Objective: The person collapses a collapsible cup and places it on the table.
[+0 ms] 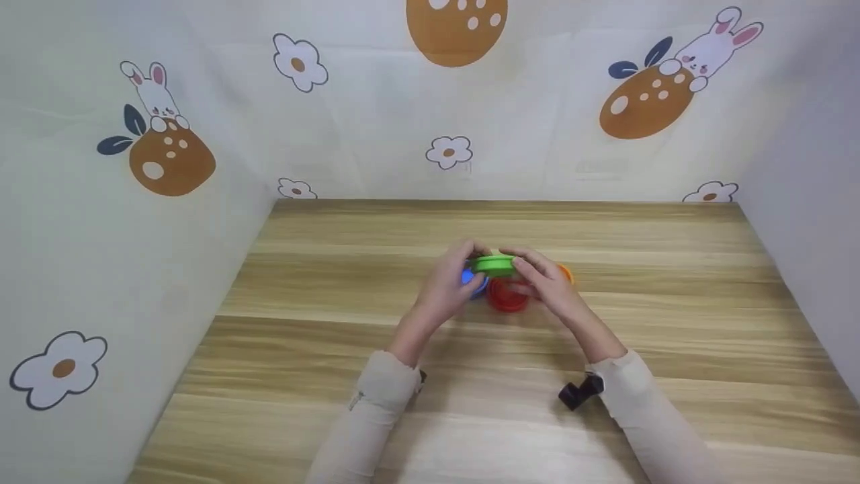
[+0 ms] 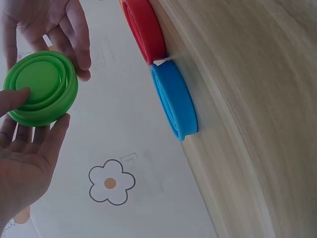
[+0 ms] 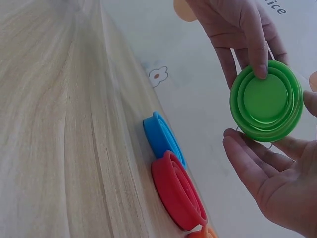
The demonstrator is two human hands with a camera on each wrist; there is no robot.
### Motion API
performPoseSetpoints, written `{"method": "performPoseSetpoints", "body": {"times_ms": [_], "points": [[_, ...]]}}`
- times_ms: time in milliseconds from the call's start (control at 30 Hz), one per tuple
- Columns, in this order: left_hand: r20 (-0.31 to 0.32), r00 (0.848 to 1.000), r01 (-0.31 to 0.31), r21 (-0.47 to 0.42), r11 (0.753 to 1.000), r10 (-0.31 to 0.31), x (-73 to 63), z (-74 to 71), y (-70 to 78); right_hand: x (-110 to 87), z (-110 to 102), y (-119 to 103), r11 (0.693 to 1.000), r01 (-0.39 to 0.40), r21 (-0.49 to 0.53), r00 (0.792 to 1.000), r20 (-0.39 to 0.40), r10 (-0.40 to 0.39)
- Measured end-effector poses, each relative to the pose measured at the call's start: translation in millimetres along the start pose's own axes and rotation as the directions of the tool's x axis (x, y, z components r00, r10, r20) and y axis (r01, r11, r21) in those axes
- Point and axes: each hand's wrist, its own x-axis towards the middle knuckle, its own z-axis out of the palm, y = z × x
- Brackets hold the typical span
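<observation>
My left hand (image 1: 445, 281) pinches a green round collapsible cup (image 1: 496, 265), folded flat with ringed steps, above the table. Its thumb lies on the cup's inner face and the fingers go behind, as the left wrist view shows. Beside the cup's other edge is my right hand (image 3: 287, 183), fingers fairly straight and thumb close to the rim; whether it touches is unclear. Beneath the hands on the table are a blue cup (image 2: 174, 101), a red cup (image 3: 178, 191) and an orange cup (image 1: 566, 274), the last partly hidden by the right hand.
The wood-grain table (image 1: 302, 282) meets a back wall (image 1: 376, 134) and side walls covered with rabbit and flower prints. A black wrist device (image 1: 581, 391) sticks out from the right sleeve. The blue and red cups sit side by side.
</observation>
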Motion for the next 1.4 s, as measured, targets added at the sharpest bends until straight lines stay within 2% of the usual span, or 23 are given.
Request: {"method": "performPoseSetpoints", "body": {"times_ms": [167, 333, 467, 600, 700, 933, 1200, 1400], "points": [[0.007, 1.0, -0.002, -0.001, 1.0, 0.002, 0.3, 1.0, -1.5, 0.4, -0.6, -0.5, 1.0, -0.028, 0.009, 0.999, -0.023, 0.029], [0.02, 0.999, 0.033, -0.067, 0.997, -0.032, 0.2, 0.5, -4.0, 0.6, -0.2, -0.3, 0.999, -0.011, 0.03, 0.998, -0.062, 0.013], [0.063, 0.989, 0.141, -0.152, 0.978, -0.133, -1.2, -2.2, -4.7, 1.4, 0.7, 0.8, 0.997, 0.043, 0.071, 0.996, -0.087, -0.037], [0.126, 0.962, 0.264, -0.225, 0.938, -0.24, -2.5, -5.9, -4.4, 1.3, 0.4, 0.9, 0.996, 0.077, 0.045, 0.991, -0.116, -0.071], [0.154, 0.946, 0.318, -0.265, 0.91, -0.285, -3.0, -7.8, -4.8, 0.7, -0.1, 0.5, 0.997, 0.081, -0.002, 0.988, -0.129, -0.081], [0.171, 0.935, 0.353, -0.369, 0.86, -0.311, -3.4, -9.2, -6.0, -0.5, -0.5, -0.3, 0.995, 0.093, -0.029, 0.986, -0.135, -0.096], [0.148, 0.944, 0.329, -0.372, 0.868, -0.295, -3.0, -8.7, -6.5, 0.0, -0.8, 0.3, 0.992, 0.117, -0.053, 0.984, -0.129, -0.123], [0.154, 0.942, 0.336, -0.399, 0.853, -0.299, -2.1, -8.8, -5.5, 0.5, -2.7, 0.5, 0.99, 0.119, -0.073, 0.985, -0.114, -0.127]]}}
